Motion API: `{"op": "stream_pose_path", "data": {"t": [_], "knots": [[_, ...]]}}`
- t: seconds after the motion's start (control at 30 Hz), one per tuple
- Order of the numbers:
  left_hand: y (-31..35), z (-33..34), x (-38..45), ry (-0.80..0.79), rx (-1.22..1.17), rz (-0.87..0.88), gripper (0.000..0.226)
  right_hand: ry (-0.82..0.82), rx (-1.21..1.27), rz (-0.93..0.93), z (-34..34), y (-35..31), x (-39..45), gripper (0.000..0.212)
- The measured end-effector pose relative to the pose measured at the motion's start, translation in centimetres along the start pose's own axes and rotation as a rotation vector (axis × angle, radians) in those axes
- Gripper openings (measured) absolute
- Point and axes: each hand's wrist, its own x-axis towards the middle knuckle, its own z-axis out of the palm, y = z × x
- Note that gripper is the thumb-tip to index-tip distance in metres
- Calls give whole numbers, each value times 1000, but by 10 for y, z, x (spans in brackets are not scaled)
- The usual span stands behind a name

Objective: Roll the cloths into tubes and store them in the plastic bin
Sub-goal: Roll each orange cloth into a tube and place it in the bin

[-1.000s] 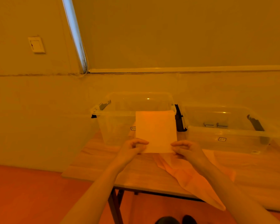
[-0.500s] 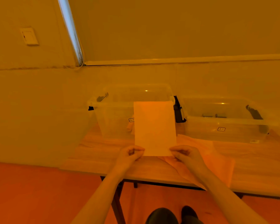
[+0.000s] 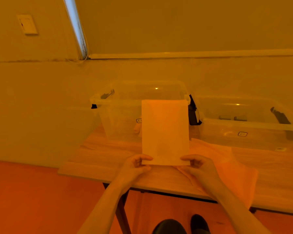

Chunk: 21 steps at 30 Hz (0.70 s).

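Observation:
I hold a pale rectangular sheet (image 3: 165, 132) upright above the wooden table (image 3: 98, 159). My left hand (image 3: 135, 166) pinches its lower left corner and my right hand (image 3: 200, 166) pinches its lower right corner. A thin orange cloth (image 3: 227, 166) lies spread on the table under and right of my hands, its edge hanging over the front. Behind the sheet stands a clear plastic bin (image 3: 118, 115) with something rolled and pale inside, partly hidden. A second, lower clear bin (image 3: 247, 127) sits to the right.
Both bins have dark latch handles. A wall rises right behind the bins. The table's front edge runs under my wrists, with a dark table leg (image 3: 122, 211) and my shoes (image 3: 181, 225) on the orange floor below.
The sheet has risen and now shows taller in front of the left bin. The view tilted down, bringing my shoes and more floor into sight. My hands keep their grip.

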Motion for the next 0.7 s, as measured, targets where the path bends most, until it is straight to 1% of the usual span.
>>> {"op": "stream_pose_path", "data": {"t": [0.17, 0.33, 0.4, 0.5, 0.63, 0.7], "knots": [[0, 6, -3, 66, 19, 20, 23, 6, 27, 4, -3, 5, 0, 26], [1, 9, -7, 131, 48, 32, 15, 24, 53, -12, -4, 8, -1, 12], [1, 10, -8, 152, 50, 32, 12, 26, 67, -15, -4, 7, -1, 9], [3, 13, -11, 159, 73, 18, 8, 23, 74, -18, -5, 6, -4, 9], [6, 17, -14, 201, 57, 11, 10, -6, 136, -25, -5, 0, -10, 9], [6, 17, -14, 224, 46, -5, 10, 2, 128, -23, -6, 0, -11, 11]]}}
